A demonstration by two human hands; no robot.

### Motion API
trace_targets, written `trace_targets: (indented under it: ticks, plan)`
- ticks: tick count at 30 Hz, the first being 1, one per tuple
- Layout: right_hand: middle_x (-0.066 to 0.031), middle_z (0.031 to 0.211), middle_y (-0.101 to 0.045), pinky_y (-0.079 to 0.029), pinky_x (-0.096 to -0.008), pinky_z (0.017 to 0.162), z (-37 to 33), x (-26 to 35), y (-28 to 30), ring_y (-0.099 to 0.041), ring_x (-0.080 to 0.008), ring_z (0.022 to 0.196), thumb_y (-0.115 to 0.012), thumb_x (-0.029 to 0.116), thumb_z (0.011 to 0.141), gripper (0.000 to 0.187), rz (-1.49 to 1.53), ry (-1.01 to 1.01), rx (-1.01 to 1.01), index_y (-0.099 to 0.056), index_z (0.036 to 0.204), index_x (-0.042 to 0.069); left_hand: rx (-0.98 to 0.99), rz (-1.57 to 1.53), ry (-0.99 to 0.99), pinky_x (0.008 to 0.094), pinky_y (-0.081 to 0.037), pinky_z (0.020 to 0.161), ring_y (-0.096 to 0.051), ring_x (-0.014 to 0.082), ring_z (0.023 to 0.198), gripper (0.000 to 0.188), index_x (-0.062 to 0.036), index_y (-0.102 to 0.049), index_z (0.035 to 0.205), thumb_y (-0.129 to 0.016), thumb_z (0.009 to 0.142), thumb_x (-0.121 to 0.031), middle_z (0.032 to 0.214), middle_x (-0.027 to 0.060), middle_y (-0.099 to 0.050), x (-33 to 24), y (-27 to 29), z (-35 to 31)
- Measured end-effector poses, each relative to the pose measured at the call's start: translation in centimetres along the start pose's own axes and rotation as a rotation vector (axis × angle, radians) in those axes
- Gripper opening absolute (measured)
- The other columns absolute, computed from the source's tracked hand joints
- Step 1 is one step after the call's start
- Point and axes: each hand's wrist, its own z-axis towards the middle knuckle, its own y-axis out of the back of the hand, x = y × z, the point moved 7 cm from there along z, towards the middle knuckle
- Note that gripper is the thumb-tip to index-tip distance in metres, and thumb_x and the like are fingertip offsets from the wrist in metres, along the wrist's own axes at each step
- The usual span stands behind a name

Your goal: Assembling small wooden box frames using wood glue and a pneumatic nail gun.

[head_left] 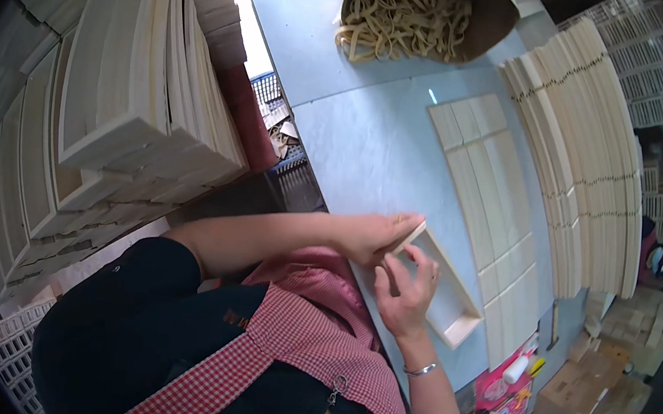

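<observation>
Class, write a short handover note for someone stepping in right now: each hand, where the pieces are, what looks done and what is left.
Left hand: gripping the near end of the small wooden frame at the table's near edge.
Right hand: fingers pressing the frame's near long side.
Loose flat slats lie in rows beyond the frame; a fanned stack of slats sits right of them; a bag of rubber bands is at the far end.
Done: frame has its four sides; finished trays are stacked on the left.
Left: whether the frame's joints are set cannot be told.
</observation>
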Motion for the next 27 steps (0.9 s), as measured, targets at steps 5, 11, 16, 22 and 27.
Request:
trace_targets:
  ticks: [5,11,16,22,27]
  plan:
    - [-0.0126,0.112,-0.061,-0.048,-0.0383,0.084,13.7,-3.6,-3.3,-0.056,-0.0299,0.093,-0.07,0.011,0.084,0.03,0.085,0.122,-0.038,-0.069,0.113,0.004,0.3,-0.012,0.138,0.0437,-0.051,0.092,-0.059,0.0459,0.107,0.087,0.007,-0.024,0.152,-0.07,0.079,-0.009,0.147,0.0322,-0.04,0.7,-1.8,0.0]
    - [-0.0138,0.1,-0.064,-0.05,-0.0351,0.076,27.8,-10.5,-15.5,-0.06,-0.0286,0.088,-0.072,0.018,0.086,0.023,0.045,-0.017,-0.191,-0.073,0.1,0.001,0.121,-0.066,0.056,0.0417,-0.048,0.101,-0.052,0.0472,0.12,0.096,0.0079,-0.013,0.155,-0.07,0.078,-0.005,0.153,0.0332,-0.032,-1.5,-0.1,0.4]
    - [-0.0139,0.088,-0.067,-0.052,-0.0347,0.07,30.2,-11.1,-14.4,-0.061,-0.0275,0.074,-0.07,0.014,0.085,0.018,0.221,-0.185,-0.129,-0.072,0.095,-0.001,0.156,-0.077,0.086,0.0408,-0.045,0.107,-0.048,0.047,0.128,0.102,0.008,-0.008,0.156,-0.071,0.076,-0.003,0.157,0.0332,-0.027,-0.9,-0.4,0.2]
    - [-0.0038,0.077,-0.063,-0.05,-0.0258,0.066,27.6,-7.5,-3.7,-0.055,-0.0122,0.066,-0.069,0.008,0.088,0.008,0.762,-0.28,-0.292,-0.065,0.089,0.001,0.147,-0.079,0.097,0.0409,-0.044,0.108,-0.046,0.0461,0.132,0.105,0.0066,-0.01,0.156,-0.074,0.073,-0.003,0.157,0.0336,-0.026,-0.7,-0.7,0.0]
    - [-0.0009,0.081,-0.064,-0.044,-0.0203,0.061,17.7,-9.2,3.3,-0.053,-0.0076,0.068,-0.069,0.009,0.092,0.008,0.831,-0.331,-0.414,-0.064,0.093,0.003,0.0,-0.014,-0.061,0.0414,-0.048,0.103,-0.053,0.044,0.124,0.105,0.0061,-0.014,0.154,-0.077,0.072,-0.008,0.15,0.031,-0.037,-0.3,-0.1,0.2]
